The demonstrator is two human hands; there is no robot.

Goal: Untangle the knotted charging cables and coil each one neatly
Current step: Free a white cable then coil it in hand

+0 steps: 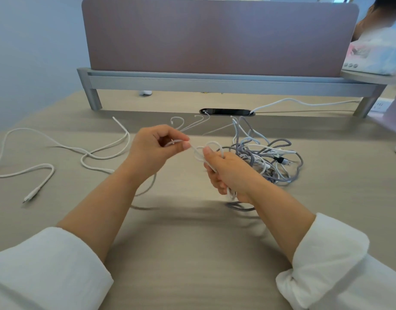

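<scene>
Near the left edge of the pale wood-grain worktop (192,242) a smooth white charging cable (58,148) sprawls loose, apparently freed but uncoiled. The left hand (154,148) pinches a thin white cord (193,149) between thumb and forefinger, holding it taut to feed it. The right hand (228,173) curls round the cord's small loops, thumb pressing them so the coil keeps its shape. Just beyond it sits the knot of grey braided and white cables (266,157), possibly still linked to the cord.
</scene>
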